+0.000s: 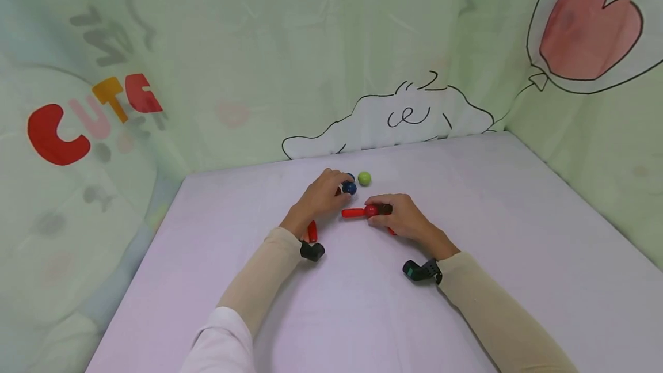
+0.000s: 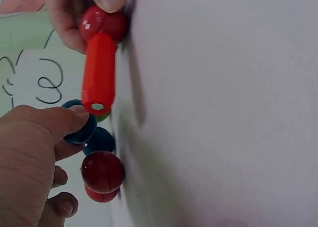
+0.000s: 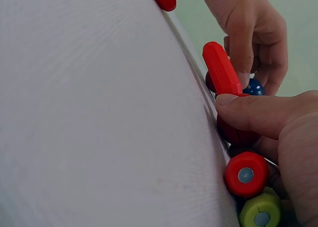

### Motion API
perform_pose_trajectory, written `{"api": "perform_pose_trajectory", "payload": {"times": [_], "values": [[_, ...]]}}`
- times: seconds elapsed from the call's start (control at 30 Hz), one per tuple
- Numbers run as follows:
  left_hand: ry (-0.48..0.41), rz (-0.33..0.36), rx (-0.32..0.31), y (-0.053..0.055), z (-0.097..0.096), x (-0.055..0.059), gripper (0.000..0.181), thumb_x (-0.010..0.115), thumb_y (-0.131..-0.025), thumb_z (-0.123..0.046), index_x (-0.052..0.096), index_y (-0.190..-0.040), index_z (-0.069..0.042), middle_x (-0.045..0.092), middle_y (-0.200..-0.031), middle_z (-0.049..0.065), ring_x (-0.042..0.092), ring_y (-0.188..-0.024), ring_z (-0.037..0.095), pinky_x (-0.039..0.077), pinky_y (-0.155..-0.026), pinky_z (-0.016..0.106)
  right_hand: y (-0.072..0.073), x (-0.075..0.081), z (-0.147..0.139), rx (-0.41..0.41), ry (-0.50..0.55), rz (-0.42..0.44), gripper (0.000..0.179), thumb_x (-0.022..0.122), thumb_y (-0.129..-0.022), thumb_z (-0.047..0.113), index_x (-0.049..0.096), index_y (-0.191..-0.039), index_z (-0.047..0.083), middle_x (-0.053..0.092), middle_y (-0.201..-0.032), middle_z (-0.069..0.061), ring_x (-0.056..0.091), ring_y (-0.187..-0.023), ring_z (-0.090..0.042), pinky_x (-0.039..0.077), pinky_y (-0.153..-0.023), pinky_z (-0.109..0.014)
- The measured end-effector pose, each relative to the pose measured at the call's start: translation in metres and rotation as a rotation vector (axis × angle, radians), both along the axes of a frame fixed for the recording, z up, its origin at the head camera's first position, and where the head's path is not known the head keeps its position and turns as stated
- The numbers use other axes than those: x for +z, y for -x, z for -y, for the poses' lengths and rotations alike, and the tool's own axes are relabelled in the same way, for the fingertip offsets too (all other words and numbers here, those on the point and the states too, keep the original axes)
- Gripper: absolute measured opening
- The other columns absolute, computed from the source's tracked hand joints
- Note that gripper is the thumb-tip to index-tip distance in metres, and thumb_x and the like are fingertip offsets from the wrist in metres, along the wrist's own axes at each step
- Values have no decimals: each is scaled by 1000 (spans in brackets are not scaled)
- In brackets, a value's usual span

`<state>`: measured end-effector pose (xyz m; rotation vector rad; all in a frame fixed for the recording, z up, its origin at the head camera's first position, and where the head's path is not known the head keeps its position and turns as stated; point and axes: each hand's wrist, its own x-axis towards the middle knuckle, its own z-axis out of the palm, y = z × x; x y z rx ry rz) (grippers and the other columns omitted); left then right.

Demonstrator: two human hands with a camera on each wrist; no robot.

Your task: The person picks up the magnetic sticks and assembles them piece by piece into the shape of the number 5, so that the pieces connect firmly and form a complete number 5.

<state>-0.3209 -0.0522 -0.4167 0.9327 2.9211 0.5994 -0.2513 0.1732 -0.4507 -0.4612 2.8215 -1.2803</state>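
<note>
My left hand (image 1: 322, 193) pinches a blue ball (image 2: 83, 131) between thumb and fingers. A second blue ball (image 2: 101, 140) sits close behind it, and two red balls (image 2: 103, 172) lie beside that hand. With thumb and fingers my right hand (image 1: 406, 217) grips a red ball (image 1: 371, 210). A red rod (image 1: 354, 213) is joined to that ball and points left, towards the left hand. Under the right hand, in the right wrist view, are the ends of another red rod (image 3: 246, 174) and a green rod (image 3: 261, 213).
A light green ball (image 1: 365, 178) lies on the table (image 1: 357, 304) beyond the hands. Below the left wrist lies a further red rod (image 1: 312, 232). A printed curtain (image 1: 248, 73) stands along the table's back edge.
</note>
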Motion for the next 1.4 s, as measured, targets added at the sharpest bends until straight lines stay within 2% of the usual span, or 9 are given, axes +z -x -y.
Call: {"api": "perform_pose_trajectory", "payload": {"times": [0.2,0.47,0.63,0.83,0.97,1.23,1.4], "values": [[-134,15,29,-7,8,4,38,71,-96,-23,64,-132,-14,62,-112,0,51,-105,16,51,-89,29,0,1,-1,-3,-8,2,43,81,-87,20,71,-128,14,66,-129,-11,55,-119,-32,48,-100,-53],[-238,79,39,-18,19,4,35,70,-96,-27,65,-128,-14,61,-102,1,55,-101,21,51,-84,32,-1,1,-2,-3,-24,10,42,79,-88,19,70,-129,14,66,-130,-11,54,-120,-32,47,-102,-54],[-286,115,66,-22,27,-1,33,71,-95,-28,66,-125,-15,63,-98,-2,56,-96,16,51,-80,32,-2,4,-2,7,-19,-19,41,79,-89,17,70,-129,13,67,-128,-11,55,-117,-31,47,-101,-53],[-355,218,128,-32,35,-11,28,72,-94,-28,67,-119,-15,68,-98,-2,62,-96,16,53,-87,36,-1,5,0,17,-26,-32,43,79,-89,18,69,-130,12,66,-130,-12,56,-117,-31,47,-102,-52],[-374,245,151,-35,39,-16,27,72,-94,-29,68,-117,-16,68,-97,-2,63,-94,17,53,-87,37,-1,4,1,19,-27,-32,43,80,-88,17,69,-130,12,66,-130,-13,56,-118,-31,47,-102,-52],[-370,260,166,-37,43,-19,28,73,-92,-29,69,-116,-16,67,-96,-1,61,-93,20,53,-83,35,-1,1,1,-1,-29,-16,43,80,-88,17,69,-130,13,65,-132,-13,55,-120,-32,46,-104,-53],[-376,256,152,-36,43,-21,26,74,-92,-28,68,-115,-18,66,-96,-1,61,-92,20,53,-82,35,0,-1,1,-10,-30,-17,43,79,-88,17,69,-130,14,64,-134,-14,54,-124,-34,43,-106,-56]]}}
